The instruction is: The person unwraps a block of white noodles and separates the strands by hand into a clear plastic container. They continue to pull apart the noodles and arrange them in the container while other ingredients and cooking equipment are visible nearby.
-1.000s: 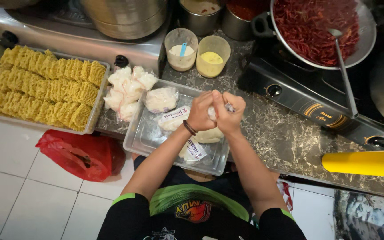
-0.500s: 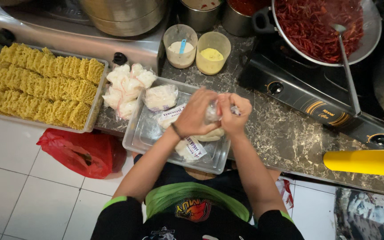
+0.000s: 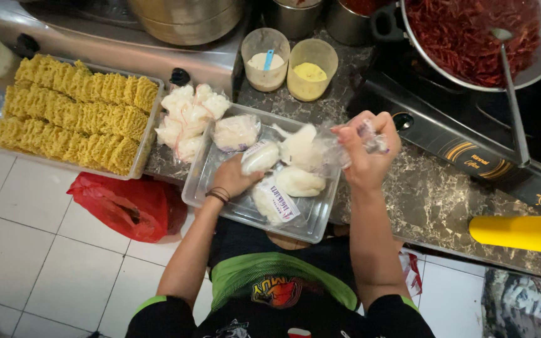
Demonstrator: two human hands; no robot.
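Two hands: left hand in tray w/ packet, right hand over rim.

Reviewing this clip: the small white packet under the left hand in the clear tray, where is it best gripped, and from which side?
Probably across its narrow middle, from above. The white packet lies flat and elongated in the clear tray, its top exposed, with other packets crowded to its right. The left hand already reaches it from the near-left side, where the tray has room. The right hand holds a clear plastic bag.

A dark speckled stone counter runs beyond the hands; white floor tiles lie below left, apparently dimly lit.
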